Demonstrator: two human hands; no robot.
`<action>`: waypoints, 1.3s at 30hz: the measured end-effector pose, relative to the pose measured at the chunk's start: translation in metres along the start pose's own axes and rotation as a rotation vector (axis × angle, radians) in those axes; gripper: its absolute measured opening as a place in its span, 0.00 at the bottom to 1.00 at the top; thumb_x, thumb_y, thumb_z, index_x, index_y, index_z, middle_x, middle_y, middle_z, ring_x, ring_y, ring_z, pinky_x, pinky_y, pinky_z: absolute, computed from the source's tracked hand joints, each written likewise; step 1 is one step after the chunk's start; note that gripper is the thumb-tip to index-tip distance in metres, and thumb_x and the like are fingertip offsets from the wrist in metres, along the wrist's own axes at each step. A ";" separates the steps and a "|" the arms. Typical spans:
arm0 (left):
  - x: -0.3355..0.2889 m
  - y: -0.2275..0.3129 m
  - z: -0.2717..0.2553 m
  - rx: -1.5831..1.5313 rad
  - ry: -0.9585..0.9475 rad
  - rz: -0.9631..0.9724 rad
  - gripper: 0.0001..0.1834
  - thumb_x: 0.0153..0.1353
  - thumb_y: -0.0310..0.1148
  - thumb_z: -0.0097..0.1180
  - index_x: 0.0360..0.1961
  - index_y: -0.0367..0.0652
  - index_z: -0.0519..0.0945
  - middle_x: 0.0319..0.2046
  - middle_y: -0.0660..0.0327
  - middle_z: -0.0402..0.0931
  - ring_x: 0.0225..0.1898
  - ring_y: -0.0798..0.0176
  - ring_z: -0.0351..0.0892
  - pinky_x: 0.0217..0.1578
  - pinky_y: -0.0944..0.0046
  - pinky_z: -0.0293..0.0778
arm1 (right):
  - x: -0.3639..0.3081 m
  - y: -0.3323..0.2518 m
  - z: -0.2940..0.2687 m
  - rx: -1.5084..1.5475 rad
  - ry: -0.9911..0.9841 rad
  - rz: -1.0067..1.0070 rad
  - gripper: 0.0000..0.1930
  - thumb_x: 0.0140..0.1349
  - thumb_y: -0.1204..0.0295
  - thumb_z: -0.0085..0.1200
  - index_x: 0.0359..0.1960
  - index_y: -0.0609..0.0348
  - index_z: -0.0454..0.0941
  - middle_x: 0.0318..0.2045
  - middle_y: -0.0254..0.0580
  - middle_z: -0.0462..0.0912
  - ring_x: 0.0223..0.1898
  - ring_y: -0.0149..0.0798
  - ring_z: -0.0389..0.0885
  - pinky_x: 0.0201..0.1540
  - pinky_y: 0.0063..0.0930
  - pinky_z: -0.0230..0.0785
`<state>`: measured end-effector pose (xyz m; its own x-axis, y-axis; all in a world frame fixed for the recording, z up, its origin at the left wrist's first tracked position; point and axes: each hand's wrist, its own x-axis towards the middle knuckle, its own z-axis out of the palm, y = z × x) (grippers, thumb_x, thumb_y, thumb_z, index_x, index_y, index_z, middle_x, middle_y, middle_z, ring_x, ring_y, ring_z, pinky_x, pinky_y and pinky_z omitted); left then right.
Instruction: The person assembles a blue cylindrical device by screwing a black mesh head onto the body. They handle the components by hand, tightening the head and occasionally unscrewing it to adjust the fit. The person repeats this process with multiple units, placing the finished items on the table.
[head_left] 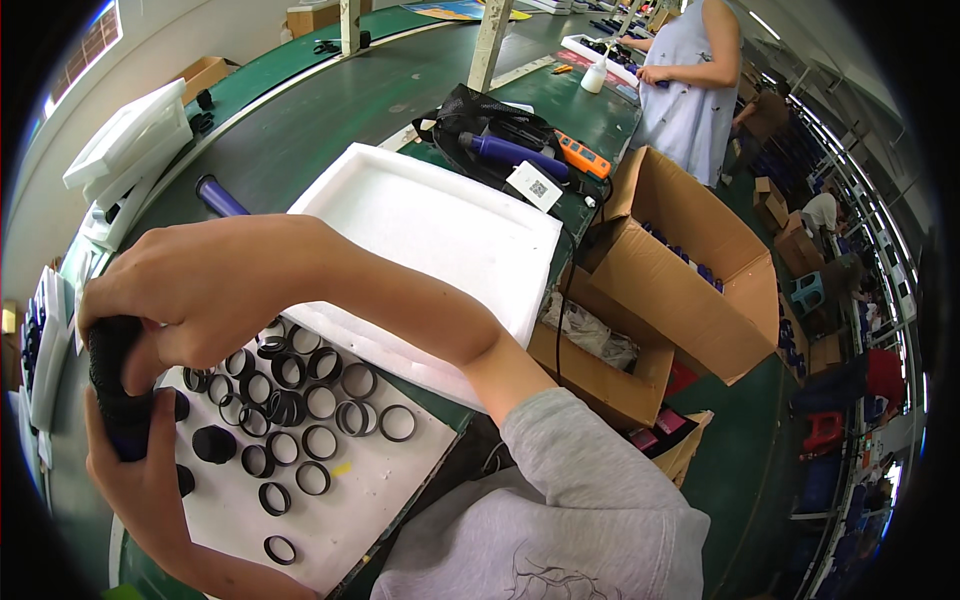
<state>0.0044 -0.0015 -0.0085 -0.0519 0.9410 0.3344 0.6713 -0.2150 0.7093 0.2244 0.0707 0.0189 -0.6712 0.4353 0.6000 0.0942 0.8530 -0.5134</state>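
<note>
At the far left, a dark cylinder (118, 385) with a ribbed black upper part and a dark blue lower part is held between my two hands. My right hand (200, 285) grips its black upper end from above, and that forearm crosses the view from the right. Lower down, my left hand (135, 475) is closed around the blue part, its fingers partly hidden. Beside them, many black rings (320, 402) lie loose on a white board (390, 470). A black faceted cap (214, 444) stands among them, with more black caps partly hidden behind my left hand.
A white foam tray (440, 225) lies beyond the rings. Behind it are a black mesh bag (470, 110), a purple tube (515, 152) and an orange tool (582, 155). Open cardboard boxes (690, 240) stand right of the green table. Another person (690, 90) works at the far end.
</note>
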 end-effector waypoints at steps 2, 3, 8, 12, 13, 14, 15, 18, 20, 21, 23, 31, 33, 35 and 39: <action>0.001 -0.001 0.001 0.007 -0.003 0.014 0.24 0.63 0.30 0.68 0.56 0.29 0.76 0.31 0.61 0.82 0.31 0.73 0.74 0.34 0.69 0.73 | 0.000 0.002 0.000 -0.003 0.002 -0.012 0.20 0.59 0.69 0.67 0.49 0.68 0.81 0.33 0.54 0.85 0.42 0.55 0.85 0.46 0.43 0.75; 0.001 -0.001 0.002 0.011 -0.005 0.020 0.24 0.63 0.30 0.68 0.55 0.28 0.76 0.31 0.61 0.82 0.31 0.73 0.74 0.33 0.69 0.73 | -0.001 0.002 0.000 -0.005 0.002 -0.013 0.19 0.60 0.69 0.67 0.50 0.68 0.81 0.34 0.54 0.86 0.42 0.55 0.85 0.46 0.43 0.75; -0.001 0.005 0.002 0.010 -0.012 0.016 0.20 0.62 0.29 0.68 0.51 0.30 0.77 0.30 0.62 0.81 0.31 0.74 0.73 0.34 0.69 0.73 | 0.000 -0.001 -0.002 0.004 -0.020 0.047 0.21 0.61 0.63 0.67 0.52 0.63 0.82 0.41 0.57 0.86 0.48 0.56 0.85 0.51 0.44 0.75; 0.001 0.004 0.006 -0.024 0.013 0.213 0.20 0.58 0.29 0.71 0.48 0.33 0.78 0.28 0.61 0.80 0.31 0.75 0.71 0.33 0.68 0.73 | 0.000 0.013 0.002 -0.063 0.030 -0.123 0.20 0.60 0.71 0.67 0.53 0.62 0.79 0.42 0.54 0.84 0.44 0.55 0.85 0.48 0.42 0.77; -0.004 0.003 0.003 -0.025 0.049 0.147 0.21 0.55 0.29 0.73 0.47 0.34 0.79 0.26 0.61 0.79 0.31 0.75 0.69 0.32 0.67 0.74 | 0.006 0.012 0.005 0.052 -0.019 -0.080 0.21 0.60 0.73 0.66 0.55 0.60 0.78 0.41 0.50 0.84 0.44 0.51 0.86 0.45 0.41 0.80; -0.005 0.001 0.004 -0.023 0.052 0.122 0.22 0.52 0.31 0.76 0.45 0.36 0.79 0.24 0.59 0.79 0.29 0.74 0.71 0.31 0.65 0.74 | 0.005 0.010 0.003 0.102 -0.021 -0.025 0.22 0.60 0.68 0.67 0.54 0.63 0.79 0.42 0.56 0.85 0.46 0.58 0.85 0.51 0.45 0.75; -0.003 0.008 0.005 0.019 0.057 0.183 0.23 0.50 0.34 0.77 0.42 0.37 0.79 0.24 0.56 0.79 0.26 0.72 0.72 0.30 0.64 0.74 | 0.002 0.012 0.002 0.079 0.002 -0.064 0.23 0.60 0.69 0.66 0.56 0.62 0.78 0.41 0.56 0.85 0.45 0.58 0.85 0.50 0.45 0.75; 0.001 0.013 0.004 0.033 0.047 0.278 0.22 0.50 0.33 0.78 0.41 0.36 0.80 0.24 0.60 0.80 0.27 0.75 0.74 0.29 0.66 0.74 | 0.001 0.005 -0.008 0.027 0.014 -0.117 0.23 0.60 0.76 0.64 0.58 0.59 0.76 0.41 0.51 0.84 0.41 0.52 0.85 0.43 0.39 0.78; 0.001 0.016 0.001 0.041 0.019 0.246 0.24 0.49 0.37 0.80 0.39 0.37 0.79 0.24 0.58 0.81 0.25 0.72 0.77 0.29 0.64 0.76 | -0.002 -0.005 -0.021 -0.040 -0.090 -0.040 0.28 0.62 0.70 0.63 0.65 0.62 0.73 0.57 0.43 0.81 0.55 0.39 0.83 0.58 0.36 0.74; 0.002 0.015 0.000 0.051 -0.006 0.250 0.24 0.48 0.38 0.80 0.39 0.38 0.79 0.23 0.58 0.81 0.24 0.71 0.78 0.29 0.64 0.76 | -0.003 -0.004 -0.022 -0.081 -0.089 -0.047 0.29 0.64 0.68 0.63 0.65 0.65 0.72 0.58 0.45 0.80 0.57 0.40 0.82 0.60 0.37 0.73; 0.001 0.010 0.002 0.056 0.027 0.272 0.24 0.48 0.38 0.81 0.39 0.38 0.79 0.23 0.58 0.81 0.24 0.70 0.79 0.29 0.64 0.76 | -0.003 -0.002 -0.018 -0.020 -0.100 -0.023 0.30 0.65 0.65 0.63 0.65 0.67 0.71 0.58 0.46 0.80 0.57 0.41 0.82 0.61 0.37 0.72; 0.002 0.007 0.000 0.088 0.056 0.241 0.25 0.48 0.40 0.81 0.39 0.38 0.79 0.23 0.57 0.82 0.23 0.64 0.82 0.28 0.62 0.77 | 0.003 0.006 -0.009 0.017 -0.095 -0.026 0.32 0.66 0.58 0.63 0.65 0.67 0.71 0.56 0.46 0.81 0.54 0.39 0.83 0.60 0.36 0.74; 0.002 0.008 0.001 0.085 0.069 0.259 0.25 0.48 0.40 0.80 0.39 0.38 0.79 0.23 0.56 0.82 0.23 0.64 0.83 0.28 0.61 0.77 | 0.002 0.003 -0.009 0.007 -0.088 -0.021 0.32 0.66 0.58 0.63 0.65 0.66 0.71 0.54 0.45 0.82 0.53 0.38 0.83 0.59 0.35 0.74; 0.002 0.007 -0.001 0.097 0.060 0.242 0.25 0.49 0.41 0.80 0.40 0.38 0.79 0.23 0.56 0.82 0.23 0.63 0.83 0.29 0.61 0.77 | 0.003 0.002 -0.008 -0.003 -0.081 -0.020 0.32 0.65 0.58 0.63 0.65 0.66 0.71 0.52 0.44 0.82 0.52 0.37 0.83 0.58 0.34 0.74; 0.002 0.009 -0.005 0.104 0.031 0.195 0.26 0.49 0.41 0.80 0.41 0.39 0.79 0.26 0.55 0.84 0.26 0.60 0.86 0.30 0.60 0.79 | 0.004 0.004 -0.002 0.032 -0.061 0.003 0.32 0.65 0.58 0.64 0.65 0.66 0.71 0.49 0.43 0.83 0.51 0.35 0.83 0.58 0.34 0.75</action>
<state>0.0069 -0.0030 0.0011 0.0651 0.8753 0.4792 0.7437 -0.3628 0.5615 0.2232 0.0761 0.0205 -0.7143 0.4191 0.5605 0.0734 0.8413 -0.5355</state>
